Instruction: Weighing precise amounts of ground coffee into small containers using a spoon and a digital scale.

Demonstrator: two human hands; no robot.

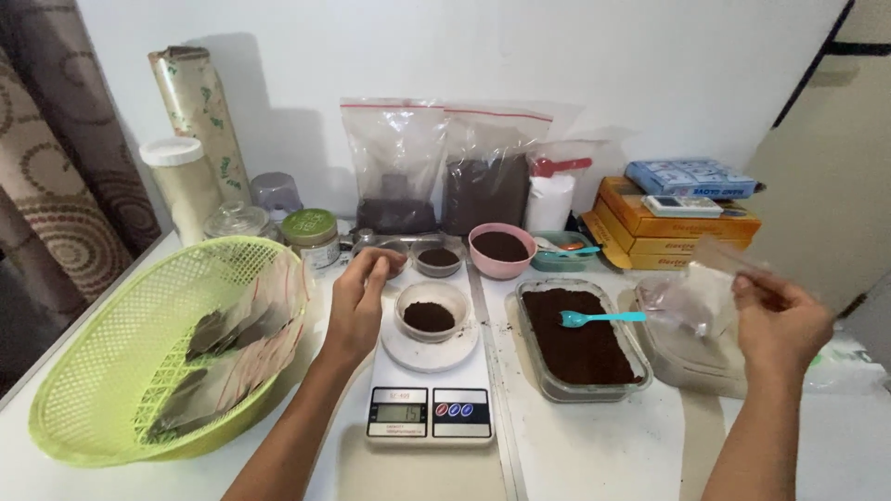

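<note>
Closest to cam is the white digital kitchen scale (429, 394), w/ a small clear round bowl of dark brown powder (430, 310) sitting on its platform. From where I'm watching, left hand (357, 301) hangs just beside that bowl on its left, fingers curled w/ tips pinched together above the rim side; can't tell if anything's between them. Right hand (778, 320) is well off to the right, fingers closed on a small clear plastic pouch (691, 299) held up off the table, pouch lying left of the fingertips, its long axis running roughly left-right toward the clear rectangular tub of dark powder (580, 339). A teal plastic spoon (601, 318) rests on that powder, handle pointing right at the pouch, so the right hand is the nearer one to it. Left of the left fingers: lime green plastic basket (102, 371) w/ filled sachets. Beyond the fingers, a pink bowl of powder (501, 249) & zip bags (444, 167) by the wall.
</note>
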